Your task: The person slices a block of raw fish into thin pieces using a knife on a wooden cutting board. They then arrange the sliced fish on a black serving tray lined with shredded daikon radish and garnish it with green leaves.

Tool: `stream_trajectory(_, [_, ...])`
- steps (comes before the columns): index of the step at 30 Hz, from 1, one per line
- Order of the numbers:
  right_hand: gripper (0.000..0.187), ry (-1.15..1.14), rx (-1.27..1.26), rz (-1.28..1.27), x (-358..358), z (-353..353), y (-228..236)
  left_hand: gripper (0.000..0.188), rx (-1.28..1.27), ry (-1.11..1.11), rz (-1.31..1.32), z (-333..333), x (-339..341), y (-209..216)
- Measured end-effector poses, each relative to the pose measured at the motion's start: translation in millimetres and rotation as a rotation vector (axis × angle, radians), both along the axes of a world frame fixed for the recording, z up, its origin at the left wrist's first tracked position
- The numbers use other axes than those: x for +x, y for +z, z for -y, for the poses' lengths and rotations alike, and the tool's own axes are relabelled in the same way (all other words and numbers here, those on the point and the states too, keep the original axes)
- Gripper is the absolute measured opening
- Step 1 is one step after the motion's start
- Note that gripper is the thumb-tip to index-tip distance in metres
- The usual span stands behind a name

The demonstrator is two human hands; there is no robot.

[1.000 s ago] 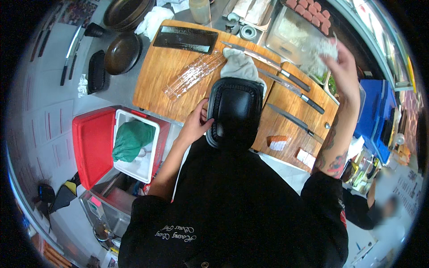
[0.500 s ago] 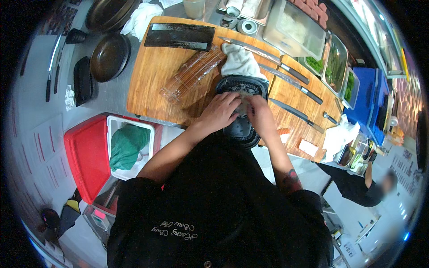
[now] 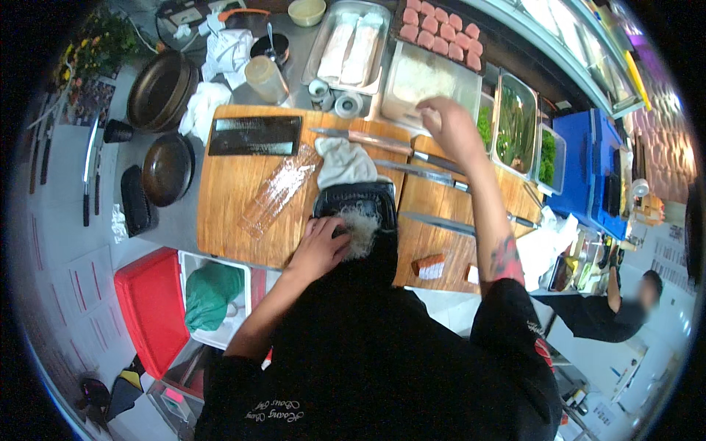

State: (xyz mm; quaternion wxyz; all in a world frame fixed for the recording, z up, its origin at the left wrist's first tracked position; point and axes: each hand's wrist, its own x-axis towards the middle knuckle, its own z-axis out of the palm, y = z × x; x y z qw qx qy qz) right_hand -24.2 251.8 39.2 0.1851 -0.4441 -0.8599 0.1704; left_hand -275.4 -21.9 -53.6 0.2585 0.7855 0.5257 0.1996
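My left hand is at the left side of a black plastic tray, its curled fingers on a loose clump of fine white shreds. The shreds lie over the near part of the tray, against my dark shirt. My right hand is stretched out to the far right, over the near edge of a clear container of whitish contents. Its fingers are curled together, and what they hold, if anything, is hidden. A crumpled white cloth touches the tray's far side.
Several long knives lie on the wooden cutting board. A clear plastic package and a black rectangular plate are on its left. Pink portions and greens stand beyond. At right, another person works.
My right hand has left the tray and reached far right to the clear container. My left hand remains at the tray, now with the white shreds. The view has shifted, showing more of the far counter.
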Motion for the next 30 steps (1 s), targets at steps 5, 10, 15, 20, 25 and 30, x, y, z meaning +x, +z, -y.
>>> stream_trajectory(5, [0.035,-0.082,-0.37,0.642,-7.7,-134.2,-82.3,0.029,-0.068,0.218,0.057,6.6,-5.5,19.1])
stream_trajectory(10, [0.029,-0.189,-0.611,0.622,-22.2,-137.7,-98.6,0.041,-0.119,0.352,0.103,23.5,-2.8,32.6])
stream_trajectory(15, [0.029,-0.132,-0.102,0.299,11.9,-121.0,-29.9,0.067,-0.152,0.519,0.269,24.5,-3.0,25.8])
stream_trajectory(20, [0.028,-0.309,-0.243,0.131,28.5,-106.2,-46.1,0.07,-0.144,0.377,0.267,17.6,-8.8,22.1])
stream_trajectory(25, [0.018,-0.255,-0.403,-0.578,42.4,-47.7,25.5,0.067,-0.379,0.4,0.345,23.4,-18.0,10.2])
stream_trajectory(30, [0.021,-0.12,-0.436,-0.583,42.8,80.3,77.1,0.055,-0.258,0.423,0.275,21.6,-21.0,4.9])
